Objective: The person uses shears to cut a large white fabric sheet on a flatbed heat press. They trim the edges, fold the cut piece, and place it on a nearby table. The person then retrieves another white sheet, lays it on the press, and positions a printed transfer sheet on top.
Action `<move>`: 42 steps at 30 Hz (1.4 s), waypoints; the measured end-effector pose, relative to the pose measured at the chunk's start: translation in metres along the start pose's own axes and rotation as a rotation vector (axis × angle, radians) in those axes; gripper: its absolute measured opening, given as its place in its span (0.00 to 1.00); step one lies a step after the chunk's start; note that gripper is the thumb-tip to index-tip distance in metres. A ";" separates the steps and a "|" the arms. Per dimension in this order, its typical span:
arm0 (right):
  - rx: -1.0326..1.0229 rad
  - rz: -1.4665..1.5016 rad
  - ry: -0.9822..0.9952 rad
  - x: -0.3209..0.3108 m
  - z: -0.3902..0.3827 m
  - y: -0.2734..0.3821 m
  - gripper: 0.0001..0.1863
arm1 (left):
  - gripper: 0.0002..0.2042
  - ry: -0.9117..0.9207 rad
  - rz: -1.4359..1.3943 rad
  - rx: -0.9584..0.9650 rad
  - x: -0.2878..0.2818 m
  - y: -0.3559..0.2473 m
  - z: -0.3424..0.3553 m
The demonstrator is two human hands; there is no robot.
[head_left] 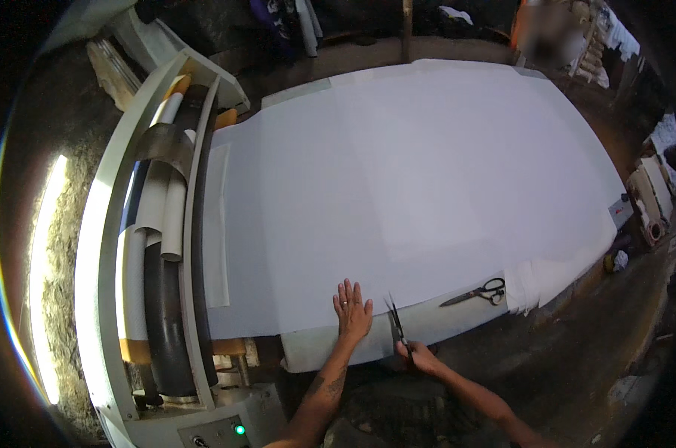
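Observation:
A wide white sheet (457, 164) covers most of the large table; whether it is cloth or paper I cannot tell. My left hand (354, 313) lies flat on its near edge, fingers spread, holding nothing. Just right of it, my right hand (422, 359) grips a pair of scissors (398, 322) by the handles. Their blades stand apart and point away from me at the sheet's near edge. A second pair of dark scissors (476, 293) rests on the pale table cover (338, 349), farther to the right.
A long roller machine (100, 239) with several rolls stands along the table's left side, a green light (239, 430) glowing on its near end. Folded white pieces (526, 287) lie at the near right edge. A small grey device (619, 211) sits at the right corner.

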State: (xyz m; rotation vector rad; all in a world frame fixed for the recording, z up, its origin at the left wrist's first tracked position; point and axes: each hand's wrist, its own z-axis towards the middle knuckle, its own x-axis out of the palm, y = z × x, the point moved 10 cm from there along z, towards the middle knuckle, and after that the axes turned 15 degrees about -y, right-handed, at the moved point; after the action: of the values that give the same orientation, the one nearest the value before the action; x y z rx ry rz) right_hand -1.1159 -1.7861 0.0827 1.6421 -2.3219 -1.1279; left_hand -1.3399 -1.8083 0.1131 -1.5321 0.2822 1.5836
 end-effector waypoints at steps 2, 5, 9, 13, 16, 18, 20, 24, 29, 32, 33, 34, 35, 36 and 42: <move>-0.010 0.013 -0.003 0.002 -0.002 0.008 0.42 | 0.32 -0.002 0.012 0.001 -0.003 0.001 -0.001; 0.002 0.058 -0.029 0.005 -0.002 0.015 0.41 | 0.32 -0.001 0.009 0.006 -0.004 0.002 0.000; -0.082 0.123 -0.051 0.009 -0.002 0.022 0.37 | 0.32 0.030 0.035 -0.009 -0.003 0.007 0.000; -0.025 0.204 -0.043 0.015 0.000 0.014 0.32 | 0.33 0.020 0.031 0.017 -0.005 0.008 0.000; -0.114 0.066 -0.114 0.012 0.009 0.024 0.35 | 0.33 0.022 0.015 0.023 -0.007 0.009 -0.002; -0.107 0.044 -0.114 0.014 0.016 0.032 0.37 | 0.33 0.046 0.020 0.009 -0.007 0.013 -0.002; -0.009 0.123 -0.031 0.023 0.019 0.035 0.37 | 0.33 0.042 0.003 0.007 -0.009 0.014 -0.002; 0.003 0.220 -0.006 0.025 0.019 0.051 0.35 | 0.33 0.059 0.008 -0.012 -0.012 0.020 -0.002; -0.063 0.139 -0.120 0.022 0.027 0.063 0.37 | 0.34 0.033 -0.020 -0.008 -0.016 0.023 -0.002; -0.092 0.156 -0.096 0.028 0.034 0.065 0.33 | 0.34 0.053 -0.006 -0.007 -0.016 0.027 -0.004; -0.102 0.139 -0.082 0.029 0.036 0.065 0.33 | 0.34 0.057 0.011 -0.004 -0.016 0.029 -0.004; -0.107 0.134 -0.080 0.030 0.037 0.065 0.32 | 0.34 0.059 -0.002 -0.008 -0.017 0.030 -0.004; -0.060 0.104 -0.078 0.030 0.040 0.061 0.32 | 0.34 0.051 -0.006 -0.003 -0.019 0.031 -0.004; -0.101 0.114 -0.092 0.028 0.042 0.068 0.33 | 0.34 0.067 -0.006 -0.002 -0.019 0.031 -0.005; -0.052 0.236 -0.045 0.033 0.054 0.095 0.32 | 0.35 0.052 -0.028 -0.002 -0.027 0.034 -0.003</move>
State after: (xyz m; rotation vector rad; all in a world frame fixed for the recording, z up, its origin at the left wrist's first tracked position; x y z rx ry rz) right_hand -1.2285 -1.7716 0.0900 1.2965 -2.4127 -1.1734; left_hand -1.3658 -1.8418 0.1225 -1.5736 0.2868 1.5247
